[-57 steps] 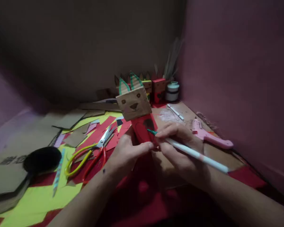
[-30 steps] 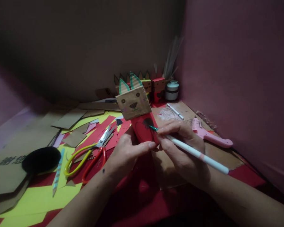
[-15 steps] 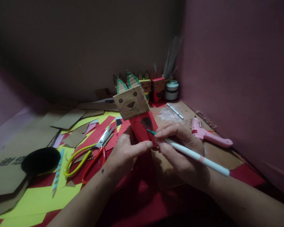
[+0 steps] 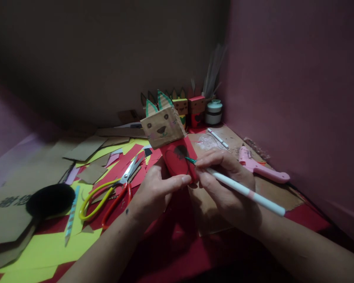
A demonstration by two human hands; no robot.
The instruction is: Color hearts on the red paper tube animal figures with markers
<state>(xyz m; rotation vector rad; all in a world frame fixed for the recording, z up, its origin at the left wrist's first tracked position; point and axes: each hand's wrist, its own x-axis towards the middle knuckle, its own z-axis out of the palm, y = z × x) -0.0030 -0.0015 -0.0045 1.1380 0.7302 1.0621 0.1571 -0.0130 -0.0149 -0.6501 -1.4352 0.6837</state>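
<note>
Head view: the left hand (image 4: 155, 188) grips the red body of a paper cat figure (image 4: 172, 147), thumb across its front. Just right of it, the right hand (image 4: 224, 184) pinches a white pen (image 4: 244, 191), whose green tip touches the red body. Left of the left hand, scissors (image 4: 113, 188) lie on the tabletop (image 4: 271, 188); beyond the right hand lies a pink glue gun (image 4: 261, 167).

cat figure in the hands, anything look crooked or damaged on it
Nothing looks damaged. The cardboard head leans because the left hand holds the red body tilted. One odd mark: a dark patch at the body's top, near the pen in the right hand.
</note>
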